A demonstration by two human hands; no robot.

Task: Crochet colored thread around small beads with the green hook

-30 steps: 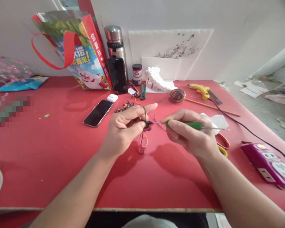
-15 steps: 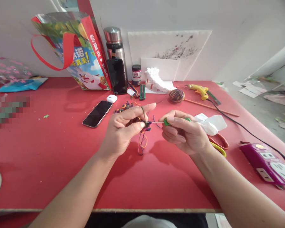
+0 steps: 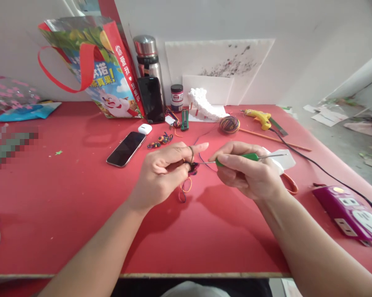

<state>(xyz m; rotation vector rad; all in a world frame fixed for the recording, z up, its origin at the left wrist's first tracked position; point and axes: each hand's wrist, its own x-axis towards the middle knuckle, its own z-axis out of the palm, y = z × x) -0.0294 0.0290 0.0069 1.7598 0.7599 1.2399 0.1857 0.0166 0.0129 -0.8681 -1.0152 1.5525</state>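
Note:
Between thumb and fingers, my left hand (image 3: 164,171) pinches a small dark multicoloured crochet piece (image 3: 193,168), with yarn looped over the outstretched index finger. Orange and dark yarn ends (image 3: 183,192) dangle below it. My right hand (image 3: 246,171) is closed around the green handle of a crochet hook (image 3: 250,156). Its thin metal shaft reaches left to the piece; the exact hook tip is hidden in the stitches. A strand runs from the hands back to a multicoloured yarn ball (image 3: 229,124).
A phone (image 3: 126,149), a white earbud case (image 3: 145,129) and a braided yarn piece (image 3: 159,140) lie left of centre. A yellow glue gun (image 3: 257,119) with its cord and a purple power strip (image 3: 349,212) are at right. Behind stand a gift bag (image 3: 95,74) and a steel flask (image 3: 148,62).
My right hand has shifted slightly right and down, and the hook's rear end has tilted upward, showing more of its handle. My left hand still pinches the piece, its index finger stretched further right.

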